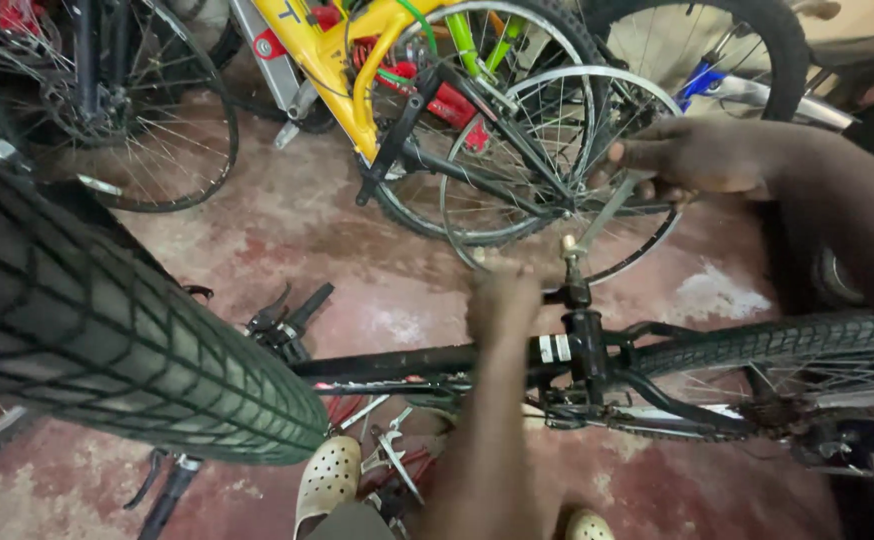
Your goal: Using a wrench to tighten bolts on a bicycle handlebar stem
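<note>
the black steel bicycle frame [407, 362] lies across the lower part of the view, above a worn red-painted concrete floor [287, 230]. its upright seat tube [585, 340], black with a white band beside it, stands right of centre. a short pale-tipped post [569, 246] projects from the top of this tube.

the left hand [502, 300] is at the top tube, just left of the seat tube. it is blurred; the fingers appear curled downward toward the tube, but whether they grip it cannot be told.

the right hand [697, 155] is above and to the right of the seat tube. its fingers are closed around the upper end of a slim grey metal tool [607, 212]. the tool slants down and left, with its lower end at the pale-tipped post.

the black knobbly rear tyre [757, 340] extends right from the seat tube. a large black treaded tyre [107, 330] fills the left foreground, close to the camera. a yellow bicycle frame [342, 60] with red and green parts stands behind, beside a bare silver spoked rim [557, 170]. two cream perforated clogs [327, 480] show at the bottom edge.
</note>
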